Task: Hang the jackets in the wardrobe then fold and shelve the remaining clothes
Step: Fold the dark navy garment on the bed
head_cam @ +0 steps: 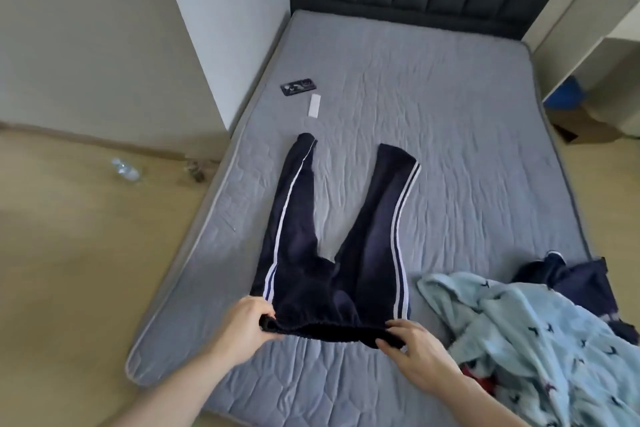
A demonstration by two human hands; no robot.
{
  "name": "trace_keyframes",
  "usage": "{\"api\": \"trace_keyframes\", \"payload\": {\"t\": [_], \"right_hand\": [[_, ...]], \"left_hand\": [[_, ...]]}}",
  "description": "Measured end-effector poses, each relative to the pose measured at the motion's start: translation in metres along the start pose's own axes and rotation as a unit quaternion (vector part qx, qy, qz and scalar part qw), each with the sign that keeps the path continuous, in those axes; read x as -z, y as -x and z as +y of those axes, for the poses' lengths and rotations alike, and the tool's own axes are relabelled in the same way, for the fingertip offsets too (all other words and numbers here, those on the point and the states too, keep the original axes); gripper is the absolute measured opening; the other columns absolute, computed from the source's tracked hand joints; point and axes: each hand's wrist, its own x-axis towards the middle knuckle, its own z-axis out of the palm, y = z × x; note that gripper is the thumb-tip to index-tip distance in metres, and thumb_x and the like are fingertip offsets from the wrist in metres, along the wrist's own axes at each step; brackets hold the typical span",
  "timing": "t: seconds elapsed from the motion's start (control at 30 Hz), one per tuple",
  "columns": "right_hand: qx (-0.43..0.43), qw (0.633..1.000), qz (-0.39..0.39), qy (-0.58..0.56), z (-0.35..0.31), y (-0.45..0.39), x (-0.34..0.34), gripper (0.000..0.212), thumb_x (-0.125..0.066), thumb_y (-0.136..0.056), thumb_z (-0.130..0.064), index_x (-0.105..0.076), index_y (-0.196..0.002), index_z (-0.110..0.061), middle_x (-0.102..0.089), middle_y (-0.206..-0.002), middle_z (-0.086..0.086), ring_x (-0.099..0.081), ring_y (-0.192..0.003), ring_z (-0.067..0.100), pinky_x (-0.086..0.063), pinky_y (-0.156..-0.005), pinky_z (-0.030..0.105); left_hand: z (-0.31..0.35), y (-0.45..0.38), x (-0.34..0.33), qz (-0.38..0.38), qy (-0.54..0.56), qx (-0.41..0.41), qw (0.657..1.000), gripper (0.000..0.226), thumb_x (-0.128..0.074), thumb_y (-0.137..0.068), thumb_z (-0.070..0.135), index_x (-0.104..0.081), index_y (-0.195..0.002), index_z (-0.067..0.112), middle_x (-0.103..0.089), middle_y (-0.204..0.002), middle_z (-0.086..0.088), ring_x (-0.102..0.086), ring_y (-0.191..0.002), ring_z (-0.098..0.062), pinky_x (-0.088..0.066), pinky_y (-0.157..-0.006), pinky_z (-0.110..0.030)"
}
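On the grey quilted bare mattress (pixel 450 135) filling the frame's centre, dark navy track trousers with white side stripes (pixel 332 253) are lying legs-away, while the left hand (pixel 242 326) and right hand (pixel 412 354), forearms reaching up from the bottom edge, are each pinching a waistband corner with curled fingers.

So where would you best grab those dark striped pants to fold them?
By the waistband, from the near edge, as both hands do: left hand and right hand pinch its two ends. The track pants lie flat on the mattress, legs spread away, so the gathered band is nearest.
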Motion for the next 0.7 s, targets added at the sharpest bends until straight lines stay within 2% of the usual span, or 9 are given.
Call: {"api": "trace_keyframes", "payload": {"t": [0.23,0.33,0.4,0.5,0.57,0.63,0.7], "right_hand": [[-0.061,0.994,-0.089,0.0,0.058,0.004,-0.132,0.042,-0.052,-0.097,-0.06,-0.058,-0.137,-0.049,-0.045,-0.152,-0.017,-0.039,-0.14,0.007,-0.033,-0.108,0.018],[-0.075,0.991,-0.108,0.004,0.076,0.002,-0.167,0.047,-0.052,-0.097,-0.059,-0.052,-0.143,-0.048,-0.037,-0.158,-0.016,-0.034,-0.144,0.009,-0.03,-0.113,0.02],[-0.08,0.989,-0.124,0.008,0.086,-0.002,-0.187,0.049,-0.052,-0.098,-0.056,-0.049,-0.146,-0.046,-0.033,-0.161,-0.014,-0.032,-0.145,0.011,-0.031,-0.115,0.022],[-0.082,0.987,-0.139,0.011,0.098,-0.008,-0.21,0.05,-0.052,-0.1,-0.053,-0.046,-0.149,-0.044,-0.028,-0.163,-0.012,-0.027,-0.148,0.014,-0.031,-0.116,0.025],[-0.089,0.983,-0.161,0.017,0.106,-0.013,-0.223,0.053,-0.053,-0.1,-0.047,-0.044,-0.152,-0.039,-0.025,-0.165,-0.01,-0.022,-0.15,0.016,-0.031,-0.118,0.026],[-0.099,0.977,-0.187,0.025,0.11,-0.017,-0.232,0.053,-0.056,-0.099,-0.038,-0.046,-0.151,-0.035,-0.024,-0.165,-0.007,-0.018,-0.153,0.018,-0.03,-0.118,0.027],[-0.12,0.975,-0.189,0.012,0.111,-0.02,-0.237,0.052,-0.056,-0.097,-0.032,-0.049,-0.148,-0.032,-0.026,-0.164,-0.005,-0.021,-0.152,0.02,-0.031,-0.117,0.027]], "left_hand": [[-0.071,0.024,-0.131,-0.076,-0.04,0.059,0.995,0.028,-0.085,-0.078,0.043,-0.066,-0.075,0.022,-0.061,-0.078,0.011,-0.056,-0.076,-0.007,-0.05,-0.071,-0.029],[-0.088,0.029,-0.164,-0.103,-0.046,0.066,0.991,0.018,-0.08,-0.082,0.033,-0.064,-0.075,0.029,-0.057,-0.083,0.016,-0.054,-0.082,-0.007,-0.041,-0.069,-0.023],[-0.097,0.028,-0.181,-0.116,-0.061,0.062,0.989,0.009,-0.076,-0.084,0.024,-0.07,-0.087,0.03,-0.058,-0.097,0.02,-0.053,-0.093,-0.006,-0.035,-0.073,-0.017],[-0.108,0.022,-0.204,-0.143,-0.077,0.073,0.984,0.022,-0.071,-0.089,0.02,-0.072,-0.11,0.026,-0.053,-0.123,0.015,-0.051,-0.112,-0.008,-0.041,-0.088,-0.017],[-0.115,0.018,-0.214,-0.184,-0.094,0.091,0.974,0.03,-0.068,-0.09,0.02,-0.07,-0.12,0.027,-0.046,-0.133,0.012,-0.049,-0.12,-0.01,-0.044,-0.096,-0.021],[-0.118,0.015,-0.221,-0.22,-0.093,0.107,0.965,0.038,-0.066,-0.09,0.017,-0.066,-0.125,0.028,-0.041,-0.138,0.011,-0.049,-0.123,-0.011,-0.043,-0.096,-0.02],[-0.119,0.012,-0.227,-0.196,-0.061,0.141,0.969,0.046,-0.065,-0.089,0.016,-0.058,-0.134,0.026,-0.038,-0.142,0.01,-0.052,-0.12,-0.012,-0.045,-0.096,-0.022]]}}
